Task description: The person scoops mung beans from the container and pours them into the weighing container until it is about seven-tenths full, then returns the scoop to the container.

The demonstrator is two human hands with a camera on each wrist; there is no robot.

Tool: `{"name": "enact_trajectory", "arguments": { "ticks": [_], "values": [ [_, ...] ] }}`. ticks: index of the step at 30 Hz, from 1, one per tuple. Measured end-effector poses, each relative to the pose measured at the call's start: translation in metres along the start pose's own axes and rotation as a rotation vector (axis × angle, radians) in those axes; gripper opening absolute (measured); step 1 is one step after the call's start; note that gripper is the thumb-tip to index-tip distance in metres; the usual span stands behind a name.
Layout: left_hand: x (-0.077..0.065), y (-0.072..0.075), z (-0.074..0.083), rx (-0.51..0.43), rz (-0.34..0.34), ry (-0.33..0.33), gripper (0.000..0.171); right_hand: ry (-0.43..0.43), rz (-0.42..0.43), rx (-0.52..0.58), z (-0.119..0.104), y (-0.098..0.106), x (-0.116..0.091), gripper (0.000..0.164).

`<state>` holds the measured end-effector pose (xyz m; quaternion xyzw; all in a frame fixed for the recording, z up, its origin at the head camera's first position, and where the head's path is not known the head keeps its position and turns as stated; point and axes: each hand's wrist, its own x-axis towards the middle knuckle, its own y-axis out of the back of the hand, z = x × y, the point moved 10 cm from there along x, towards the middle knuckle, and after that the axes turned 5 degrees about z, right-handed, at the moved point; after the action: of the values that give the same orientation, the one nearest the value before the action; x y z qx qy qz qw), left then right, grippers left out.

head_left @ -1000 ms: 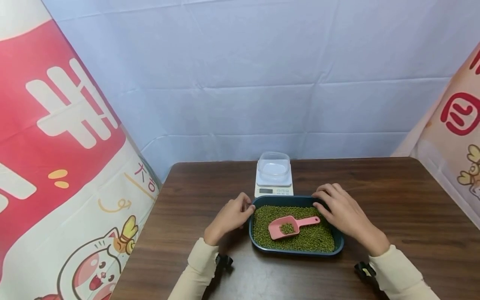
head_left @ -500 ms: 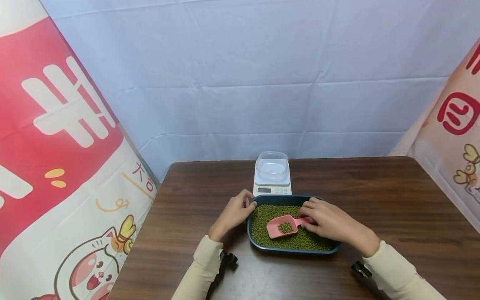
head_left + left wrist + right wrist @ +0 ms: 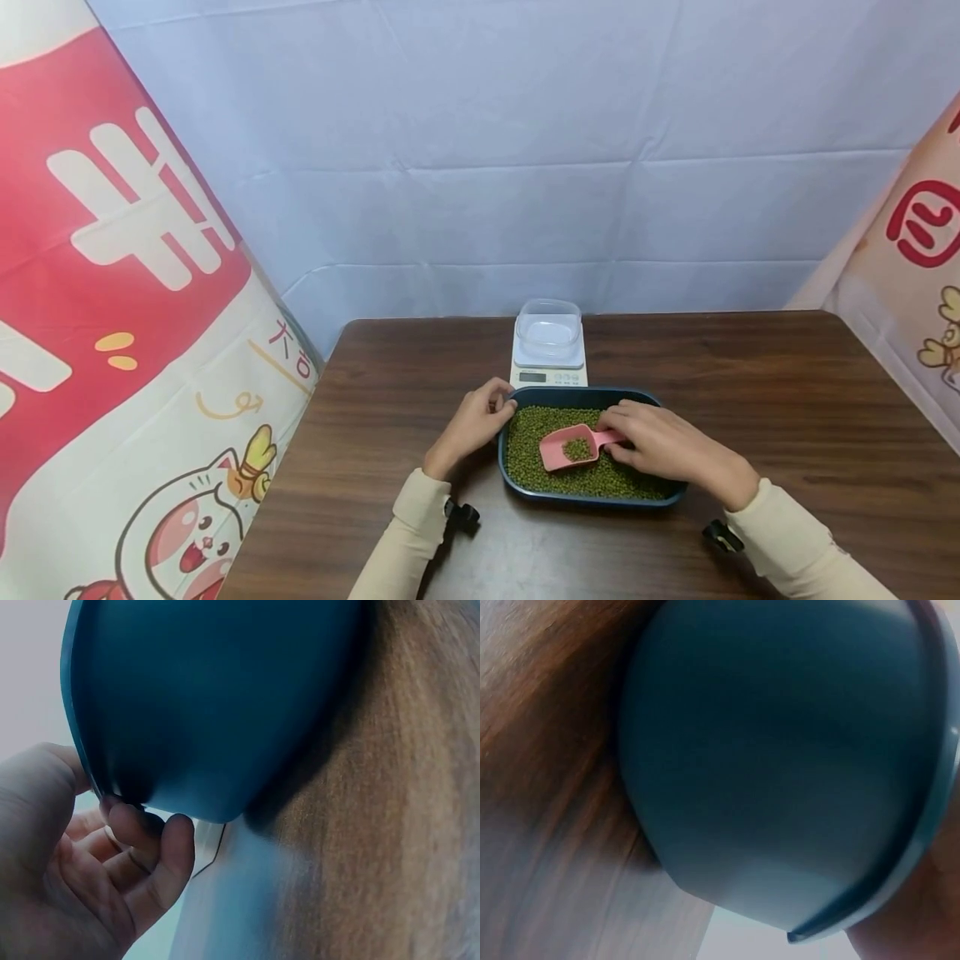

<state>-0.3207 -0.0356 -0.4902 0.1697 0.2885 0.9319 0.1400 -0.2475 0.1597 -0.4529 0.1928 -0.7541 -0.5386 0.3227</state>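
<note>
A dark blue tray (image 3: 592, 501) full of green mung beans (image 3: 543, 417) stands on the table. In it lies a pink scoop (image 3: 557, 451) with a few beans in its bowl. My right hand (image 3: 667, 446) grips the scoop's handle, covering most of it. At the tray's far left corner my left hand (image 3: 474, 421) pinches the rim. The left wrist view shows the thumb over the rim and curled fingers (image 3: 176, 851) against the outer wall. The right wrist view is filled mostly by the tray's outside (image 3: 780, 765); the fingers are hidden there.
Right behind the tray sits a white kitchen scale (image 3: 551, 377), bearing a clear plastic container (image 3: 549, 329). The brown wooden table (image 3: 750, 367) reaches back to a pale cloth backdrop (image 3: 480, 217). Printed cloths hang on both sides.
My right hand has moved left from the tray's far right rim and taken hold of the scoop's handle. The left hand has stayed on the rim.
</note>
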Motion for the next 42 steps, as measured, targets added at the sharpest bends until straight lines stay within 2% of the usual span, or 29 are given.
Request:
{"name": "enact_trajectory", "arguments": {
  "ticks": [5, 10, 19, 25, 34, 42],
  "values": [
    [0.001, 0.001, 0.001, 0.018, 0.000, -0.002, 0.018, -0.088, -0.043, 0.071, 0.008, -0.002, -0.001, 0.011],
    [0.000, 0.003, 0.001, 0.053, -0.009, 0.014, 0.016, -0.103, -0.004, 0.101, 0.010, 0.007, -0.002, 0.012],
    [-0.004, -0.002, 0.006, 0.171, -0.077, 0.045, 0.029, -0.090, 0.032, 0.014, 0.019, 0.025, -0.012, 0.017],
    [-0.008, -0.009, 0.003, 0.155, -0.123, 0.080, 0.035, -0.115, 0.010, -0.028, 0.029, 0.038, -0.026, 0.019],
    [-0.008, -0.008, 0.003, 0.156, -0.096, 0.071, 0.029, -0.119, 0.056, -0.081, 0.032, 0.064, -0.041, 0.018],
    [-0.007, -0.006, 0.003, 0.189, -0.076, 0.065, 0.035, -0.082, 0.008, -0.195, 0.029, 0.077, -0.042, 0.019]
  ]
}}
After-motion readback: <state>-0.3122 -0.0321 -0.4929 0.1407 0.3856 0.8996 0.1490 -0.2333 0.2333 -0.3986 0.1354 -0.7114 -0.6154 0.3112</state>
